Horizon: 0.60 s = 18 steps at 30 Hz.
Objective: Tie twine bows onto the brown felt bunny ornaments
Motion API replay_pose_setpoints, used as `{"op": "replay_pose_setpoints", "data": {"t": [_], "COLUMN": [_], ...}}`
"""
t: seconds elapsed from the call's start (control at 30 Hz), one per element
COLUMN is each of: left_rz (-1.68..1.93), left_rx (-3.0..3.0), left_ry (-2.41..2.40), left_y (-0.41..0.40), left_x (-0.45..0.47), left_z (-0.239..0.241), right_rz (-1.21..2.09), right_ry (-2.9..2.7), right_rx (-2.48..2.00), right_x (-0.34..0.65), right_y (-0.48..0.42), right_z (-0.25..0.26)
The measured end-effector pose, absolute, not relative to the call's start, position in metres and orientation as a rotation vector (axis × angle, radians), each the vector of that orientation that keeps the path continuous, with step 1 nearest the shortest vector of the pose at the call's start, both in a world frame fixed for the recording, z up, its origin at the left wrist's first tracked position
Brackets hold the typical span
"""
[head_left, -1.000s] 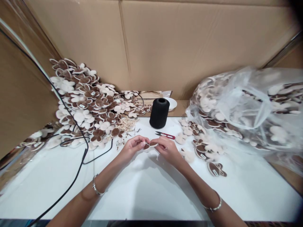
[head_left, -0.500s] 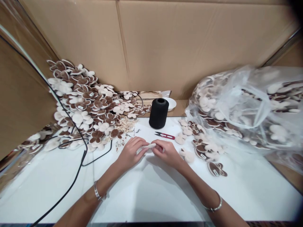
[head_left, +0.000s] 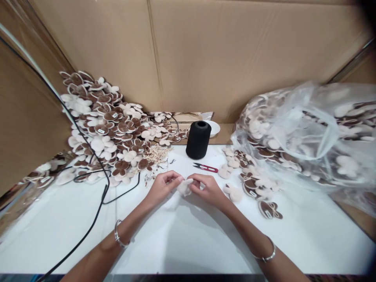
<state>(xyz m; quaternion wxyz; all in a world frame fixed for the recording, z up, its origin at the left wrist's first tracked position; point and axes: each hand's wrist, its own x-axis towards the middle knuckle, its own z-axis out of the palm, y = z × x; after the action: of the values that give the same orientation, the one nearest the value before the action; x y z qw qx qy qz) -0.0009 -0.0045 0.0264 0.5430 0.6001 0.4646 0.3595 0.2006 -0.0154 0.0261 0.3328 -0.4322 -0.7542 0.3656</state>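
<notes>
My left hand [head_left: 163,186] and my right hand [head_left: 207,189] meet over the middle of the white table [head_left: 182,239]. Between their fingertips they pinch a small cream fabric piece [head_left: 185,187], its pale side up. Both hands have curled fingers closed on it. Just beyond the hands lie red-handled thread snips [head_left: 206,167] and a black thread cone [head_left: 198,140] standing upright. A little heap of pale string bows [head_left: 157,153] lies to the left of the cone.
A large pile of brown-and-cream fabric pieces [head_left: 108,129] fills the back left. More lie at the right [head_left: 252,180], beside a clear plastic bag [head_left: 311,133] full of them. A black cable [head_left: 96,203] crosses the left side. Cardboard walls [head_left: 229,55] enclose the table; a white dish [head_left: 213,128] sits behind the cone.
The piece between my fingers has been turned from its brown side to its cream side and now hangs lower and more bunched. My hands stayed in about the same place.
</notes>
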Motion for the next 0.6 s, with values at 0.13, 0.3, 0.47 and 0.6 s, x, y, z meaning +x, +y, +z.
{"op": "replay_pose_setpoints", "data": {"t": [0.13,0.3,0.47,0.6], "left_rz": [0.841,0.837,0.885,0.846], "left_rx": [1.359,1.399,1.512,1.801], "left_ry": [1.108,1.144,1.132,1.194], "left_y": [-0.0043,-0.0039,-0.0054,-0.0079], "left_x": [0.0,0.0004,-0.0006,-0.0003], "left_z": [0.0255,0.0278,0.0317,0.0333], "right_rz": [0.911,0.788,0.666,0.565], "right_ry": [-1.995,-2.032,-2.086,-2.112], "right_rx": [-1.131,-1.102,-1.065,-1.02], "right_x": [0.2018,0.2039,0.2054,0.2055], "right_y": [-0.0138,-0.0112,-0.0108,-0.0106], "right_z": [0.0236,0.0181,0.0161,0.0159]}}
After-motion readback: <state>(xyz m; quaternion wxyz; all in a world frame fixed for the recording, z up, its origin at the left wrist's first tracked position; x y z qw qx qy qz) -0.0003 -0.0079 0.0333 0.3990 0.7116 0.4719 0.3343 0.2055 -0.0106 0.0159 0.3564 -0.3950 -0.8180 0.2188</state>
